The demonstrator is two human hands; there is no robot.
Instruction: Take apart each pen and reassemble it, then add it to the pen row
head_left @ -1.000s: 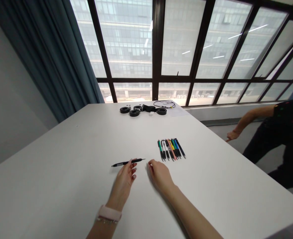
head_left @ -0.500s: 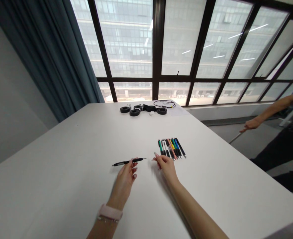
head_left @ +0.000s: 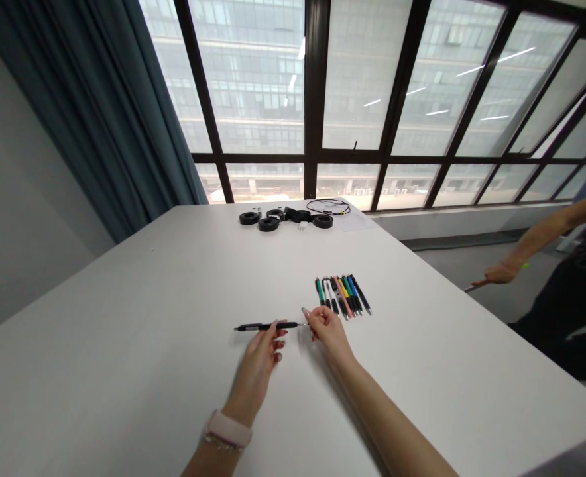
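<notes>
My left hand grips a black pen held level above the white table, its point facing right. At that point, the thumb and finger of my right hand are pinched together. What sits between them is too small to make out, and the pen's thin silver tip meets these fingertips. Just beyond my right hand lies a row of several pens in green, white, pink, yellow, blue and black, side by side on the table.
Several black tape-like rolls, a coiled black cable and a sheet of paper lie at the far end of the table. Past the right edge stands another person, whose hand holds a thin stick.
My left hand has brought the pen to the right, so its tip now reaches my right fingertips. The other person's arm has shifted slightly lower.
</notes>
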